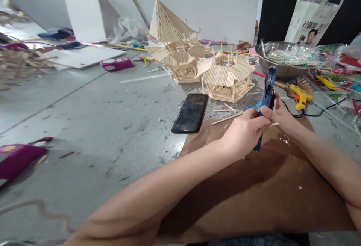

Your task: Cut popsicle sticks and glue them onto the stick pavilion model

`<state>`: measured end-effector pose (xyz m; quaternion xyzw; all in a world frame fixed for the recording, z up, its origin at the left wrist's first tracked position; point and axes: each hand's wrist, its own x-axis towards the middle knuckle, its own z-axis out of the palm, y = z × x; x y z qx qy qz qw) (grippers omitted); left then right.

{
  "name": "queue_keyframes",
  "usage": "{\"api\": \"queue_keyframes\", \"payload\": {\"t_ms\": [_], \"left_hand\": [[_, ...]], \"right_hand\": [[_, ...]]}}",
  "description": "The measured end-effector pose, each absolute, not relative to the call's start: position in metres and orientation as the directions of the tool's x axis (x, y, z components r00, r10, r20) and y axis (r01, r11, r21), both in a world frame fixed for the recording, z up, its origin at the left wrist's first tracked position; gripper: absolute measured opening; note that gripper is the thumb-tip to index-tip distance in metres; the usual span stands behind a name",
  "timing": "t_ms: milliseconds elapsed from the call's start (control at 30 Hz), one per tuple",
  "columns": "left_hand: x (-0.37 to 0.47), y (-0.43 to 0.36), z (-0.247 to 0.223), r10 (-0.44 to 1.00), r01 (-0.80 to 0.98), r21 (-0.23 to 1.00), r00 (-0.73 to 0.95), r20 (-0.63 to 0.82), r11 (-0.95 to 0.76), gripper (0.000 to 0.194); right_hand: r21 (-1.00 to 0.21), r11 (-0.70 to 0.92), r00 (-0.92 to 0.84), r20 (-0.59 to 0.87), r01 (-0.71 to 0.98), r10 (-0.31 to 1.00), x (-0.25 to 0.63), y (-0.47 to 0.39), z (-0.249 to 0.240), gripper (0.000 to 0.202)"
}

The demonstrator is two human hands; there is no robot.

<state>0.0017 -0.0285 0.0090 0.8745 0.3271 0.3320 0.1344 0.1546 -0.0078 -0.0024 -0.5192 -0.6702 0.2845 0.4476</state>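
My left hand (244, 129) and my right hand (282, 116) meet over a brown sheet (254, 189) on the grey floor. The right hand grips blue cutters (267, 92) that point upward. The left hand pinches a thin short wooden stick (274, 124) at the cutters' jaws; its tip pokes out to the right. Beyond the hands stand a small pavilion model (225, 79) and a taller tower model (173, 47), both made of pale wooden sticks. Loose sticks (227, 118) lie at the sheet's far edge.
A black phone (190, 112) lies left of the sheet. A yellow glue gun (300, 97) with a black cord and a metal bowl (278, 69) of packed sticks sit at the right. A white bag (316, 13) stands behind. Magenta boxes (117, 64) (15, 159) lie left.
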Motion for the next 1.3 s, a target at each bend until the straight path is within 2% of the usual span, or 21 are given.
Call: {"api": "queue_keyframes", "payload": {"t_ms": [133, 233, 300, 400, 467, 533, 633, 700, 767, 900, 1300], "left_hand": [[0.002, -0.029, 0.002, 0.640, 0.470, 0.435, 0.605, 0.474, -0.768, 0.023], [0.003, -0.028, 0.002, 0.605, 0.315, 0.546, 0.616, 0.504, -0.776, 0.022], [0.002, -0.026, 0.006, 0.604, 0.204, 0.622, 0.583, 0.543, -0.756, 0.020], [-0.003, -0.016, 0.015, 0.706, 0.234, 0.692, 0.452, 0.545, -0.683, 0.020], [-0.008, -0.006, 0.018, 0.772, 0.340, 0.698, 0.361, 0.523, -0.631, 0.023], [-0.014, 0.004, 0.020, 0.804, 0.406, 0.694, 0.336, 0.492, -0.594, 0.025], [-0.019, 0.013, 0.020, 0.810, 0.438, 0.681, 0.321, 0.492, -0.587, 0.025], [-0.021, 0.015, 0.020, 0.793, 0.430, 0.666, 0.328, 0.514, -0.610, 0.024], [-0.021, 0.014, 0.020, 0.775, 0.425, 0.647, 0.344, 0.531, -0.632, 0.024], [-0.019, 0.014, 0.017, 0.751, 0.392, 0.642, 0.382, 0.538, -0.659, 0.021], [-0.021, 0.012, 0.019, 0.750, 0.438, 0.610, 0.426, 0.506, -0.660, 0.025]], "right_hand": [[-0.939, 0.203, -0.071, 0.190, 0.277, 0.979, 0.154, -0.012, -0.002, 0.040], [-0.963, 0.133, 0.018, 0.141, 0.236, 0.990, 0.158, -0.011, 0.002, 0.029], [-0.987, 0.068, 0.042, 0.074, 0.143, 0.996, 0.164, -0.010, 0.009, 0.024], [-0.999, 0.037, 0.012, 0.037, 0.016, 0.999, 0.174, -0.008, 0.022, 0.022], [-0.994, 0.055, -0.013, 0.054, 0.095, 0.998, 0.178, -0.009, 0.026, 0.021], [-0.946, 0.092, -0.039, 0.084, 0.310, 0.996, 0.178, -0.011, 0.025, 0.021], [-0.706, 0.231, -0.096, 0.226, 0.669, 0.969, 0.172, -0.013, 0.018, 0.022], [-0.527, 0.315, -0.157, 0.323, 0.790, 0.933, 0.169, -0.014, 0.013, 0.029], [-0.415, 0.351, -0.198, 0.369, 0.839, 0.908, 0.167, -0.015, 0.011, 0.036], [-0.314, 0.363, -0.243, 0.362, 0.877, 0.900, 0.166, -0.016, 0.010, 0.041], [-0.262, 0.349, -0.241, 0.367, 0.900, 0.898, 0.165, -0.017, 0.008, 0.045]]}}
